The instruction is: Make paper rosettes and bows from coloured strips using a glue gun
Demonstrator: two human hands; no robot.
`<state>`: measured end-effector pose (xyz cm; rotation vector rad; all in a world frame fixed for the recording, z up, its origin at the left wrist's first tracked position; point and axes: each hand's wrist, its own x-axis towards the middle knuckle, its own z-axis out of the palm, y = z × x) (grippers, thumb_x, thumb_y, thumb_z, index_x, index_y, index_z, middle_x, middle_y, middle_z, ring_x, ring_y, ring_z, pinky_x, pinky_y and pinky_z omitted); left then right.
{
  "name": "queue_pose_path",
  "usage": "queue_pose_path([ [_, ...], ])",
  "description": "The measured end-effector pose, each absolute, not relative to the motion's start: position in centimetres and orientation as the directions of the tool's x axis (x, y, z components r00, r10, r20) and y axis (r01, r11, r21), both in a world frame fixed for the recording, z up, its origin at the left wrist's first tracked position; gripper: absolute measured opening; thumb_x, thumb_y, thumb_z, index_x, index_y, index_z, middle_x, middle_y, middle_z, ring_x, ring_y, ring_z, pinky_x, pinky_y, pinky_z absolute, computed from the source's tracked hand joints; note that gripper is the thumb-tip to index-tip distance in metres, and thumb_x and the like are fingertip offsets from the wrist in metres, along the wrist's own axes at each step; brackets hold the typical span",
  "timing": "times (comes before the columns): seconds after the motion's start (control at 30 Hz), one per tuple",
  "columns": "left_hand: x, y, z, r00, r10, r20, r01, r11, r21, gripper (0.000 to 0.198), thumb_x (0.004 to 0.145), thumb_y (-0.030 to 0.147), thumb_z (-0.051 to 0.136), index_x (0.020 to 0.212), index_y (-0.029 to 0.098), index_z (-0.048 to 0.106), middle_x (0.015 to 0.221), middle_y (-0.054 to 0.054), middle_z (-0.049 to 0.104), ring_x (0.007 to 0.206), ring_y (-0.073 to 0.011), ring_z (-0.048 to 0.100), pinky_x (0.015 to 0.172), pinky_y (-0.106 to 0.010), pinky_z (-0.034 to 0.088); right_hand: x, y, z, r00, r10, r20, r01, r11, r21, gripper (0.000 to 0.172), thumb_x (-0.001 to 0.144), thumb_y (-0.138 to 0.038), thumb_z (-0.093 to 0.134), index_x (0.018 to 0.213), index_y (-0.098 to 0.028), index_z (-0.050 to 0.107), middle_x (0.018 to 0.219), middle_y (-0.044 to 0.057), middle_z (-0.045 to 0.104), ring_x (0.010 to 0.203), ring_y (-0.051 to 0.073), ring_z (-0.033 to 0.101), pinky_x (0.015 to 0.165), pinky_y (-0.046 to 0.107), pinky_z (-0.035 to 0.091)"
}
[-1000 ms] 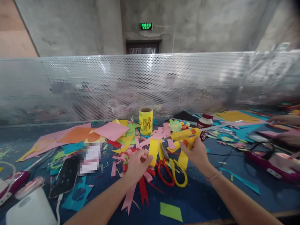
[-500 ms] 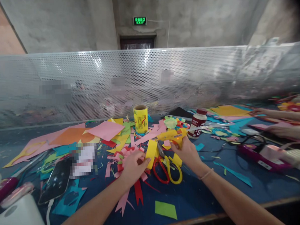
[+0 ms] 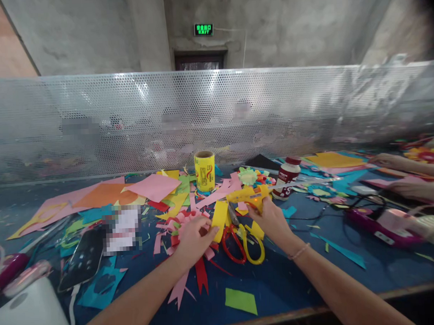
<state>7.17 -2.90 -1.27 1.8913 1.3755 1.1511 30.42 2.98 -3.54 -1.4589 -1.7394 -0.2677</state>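
Note:
My left hand [image 3: 191, 239] pinches a yellow paper strip [image 3: 220, 215] above a heap of pink and red paper strips [image 3: 184, 231]. My right hand [image 3: 272, 220] grips a yellow hot glue gun [image 3: 245, 195], its nozzle pointing left toward the top of the strip. Red and yellow scissors [image 3: 244, 242] lie on the blue table [image 3: 287, 279] between my hands.
A yellow roll [image 3: 205, 170] and a red-capped bottle [image 3: 286, 177] stand behind. Coloured paper sheets [image 3: 106, 193], a phone [image 3: 82, 257] and a white device [image 3: 25, 317] lie left. Another person's arms [image 3: 407, 166] and a pink glue gun [image 3: 381, 225] are at right. A perforated metal screen [image 3: 215, 114] bounds the table.
Both hands drew slightly closer together over the paper heap; the glue gun's nozzle moved left toward the yellow strip. The view shifted a little.

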Motion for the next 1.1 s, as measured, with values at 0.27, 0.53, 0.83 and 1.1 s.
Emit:
queue_pose_path([
  [0.27,7.0,-2.8,-1.4,0.13,0.943,0.307,0.449,-0.332,0.83,0.018,0.076,0.032,0.055,0.065,0.018,0.056,0.064,0.0,0.056,0.058,-0.0134,0.052,0.054,-0.023,0.038,30.5,2.9,-3.4,0.022,0.726,0.688,0.885,0.306,-0.351,0.026,0.079,-0.048,0.045,0.078,-0.022,0.047,0.062,0.006,0.057,0.055,0.024,0.058,0.046,0.031,0.037],
  [0.53,7.0,-2.8,-1.4,0.1,0.946,0.31,0.42,-0.322,0.849,0.017,0.077,0.032,0.055,0.067,0.018,0.056,0.066,0.0,0.056,0.056,-0.013,0.053,0.053,-0.023,0.04,30.8,3.0,-3.2,0.034,0.756,0.653,0.882,0.284,-0.376,0.02,0.076,-0.042,0.047,0.078,-0.022,0.044,0.066,0.008,0.059,0.059,0.026,0.06,0.05,0.032,0.04],
  [0.83,6.9,-2.5,-2.0,0.036,0.956,0.292,0.337,-0.287,0.897,0.016,0.077,0.033,0.057,0.072,0.018,0.058,0.071,-0.002,0.062,0.06,-0.0148,0.06,0.054,-0.024,0.048,31.2,3.1,-3.3,0.035,0.76,0.649,0.911,0.243,-0.333,0.019,0.076,-0.041,0.048,0.074,-0.023,0.044,0.059,0.004,0.055,0.054,0.021,0.057,0.048,0.029,0.036],
  [1.1,6.7,-2.5,-1.7,0.011,0.965,0.262,0.303,-0.253,0.919,0.02,0.075,0.037,0.058,0.075,0.018,0.059,0.072,-0.004,0.065,0.058,-0.0163,0.063,0.054,-0.026,0.05,31.5,3.4,-3.7,0.076,0.774,0.628,0.927,0.177,-0.33,0.021,0.076,-0.043,0.047,0.078,-0.023,0.045,0.064,0.007,0.059,0.063,0.025,0.061,0.052,0.031,0.04],
])
